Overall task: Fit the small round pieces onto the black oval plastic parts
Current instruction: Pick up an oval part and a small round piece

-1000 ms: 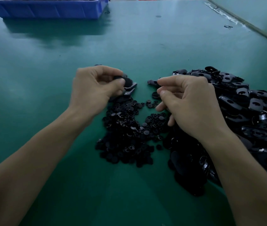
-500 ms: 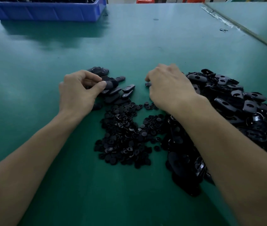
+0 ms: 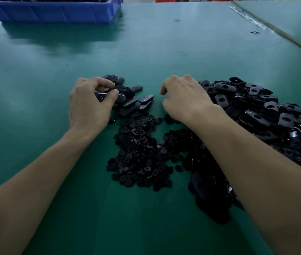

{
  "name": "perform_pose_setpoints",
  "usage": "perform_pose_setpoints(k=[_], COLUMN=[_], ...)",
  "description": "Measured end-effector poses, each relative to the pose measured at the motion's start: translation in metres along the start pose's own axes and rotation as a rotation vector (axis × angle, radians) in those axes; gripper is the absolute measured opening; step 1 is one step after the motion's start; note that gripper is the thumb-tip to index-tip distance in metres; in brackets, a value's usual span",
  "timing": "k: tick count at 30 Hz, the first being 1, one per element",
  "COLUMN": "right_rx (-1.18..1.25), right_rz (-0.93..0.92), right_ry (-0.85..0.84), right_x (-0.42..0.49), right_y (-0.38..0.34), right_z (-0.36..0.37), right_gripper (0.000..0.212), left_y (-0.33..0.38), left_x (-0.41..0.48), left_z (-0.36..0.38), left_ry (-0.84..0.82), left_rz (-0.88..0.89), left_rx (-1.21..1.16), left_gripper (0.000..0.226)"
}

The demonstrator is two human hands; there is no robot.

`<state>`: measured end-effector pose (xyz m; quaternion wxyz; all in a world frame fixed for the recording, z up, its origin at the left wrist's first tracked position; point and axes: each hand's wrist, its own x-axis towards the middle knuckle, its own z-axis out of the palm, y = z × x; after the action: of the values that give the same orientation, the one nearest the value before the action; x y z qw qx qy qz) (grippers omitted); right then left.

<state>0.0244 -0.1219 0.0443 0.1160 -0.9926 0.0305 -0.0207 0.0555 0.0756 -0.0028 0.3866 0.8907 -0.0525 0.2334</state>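
A heap of small round black pieces (image 3: 140, 153) lies in the middle of the green table. A big pile of black oval parts (image 3: 267, 115) with holes spreads to the right, partly under my right forearm. A smaller stack of oval parts (image 3: 133, 103) lies at the upper left of the round pieces. My left hand (image 3: 89, 105) rests on this stack, thumb and fingers pinched on one oval part (image 3: 121, 98). My right hand (image 3: 184, 100) is palm down between the two oval piles, fingers curled toward the table. Its fingertips are hidden.
A blue plastic bin (image 3: 54, 14) holding dark parts stands at the far left edge of the table. A seam to a second table (image 3: 274, 33) runs along the far right, with a small dark scrap (image 3: 255, 32) beside it.
Both hands came down from in front of me to the table. My left hand carried an oval part onto the small stack. My right hand dropped beside the big pile and turned palm down.
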Motion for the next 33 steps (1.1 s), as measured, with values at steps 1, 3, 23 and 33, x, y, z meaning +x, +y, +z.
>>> perform_pose_setpoints(k=[1,3,23,33], right_rx=[-0.01,-0.042,0.752,0.895], right_rz=[0.011,0.014,-0.217,-0.117], right_ry=[0.006,0.03,0.069,0.18], right_x=[0.0,0.001,-0.028,-0.056], right_y=[0.0,0.0,0.008,0.017], right_z=[0.0,0.001,-0.019,0.001], right_gripper=[0.034,0.032,0.03,0.018], left_y=[0.0,0.002,0.051,0.06], left_x=[0.0,-0.001,-0.023,-0.027], left_z=[0.0,0.001,0.002,0.0], left_ry=[0.004,-0.003,-0.394,-0.409], left_rz=[-0.001,0.0,-0.05,-0.098], left_rx=[-0.003,-0.022,-0.68,-0.78], left_gripper=[0.008,0.004,0.012,0.005])
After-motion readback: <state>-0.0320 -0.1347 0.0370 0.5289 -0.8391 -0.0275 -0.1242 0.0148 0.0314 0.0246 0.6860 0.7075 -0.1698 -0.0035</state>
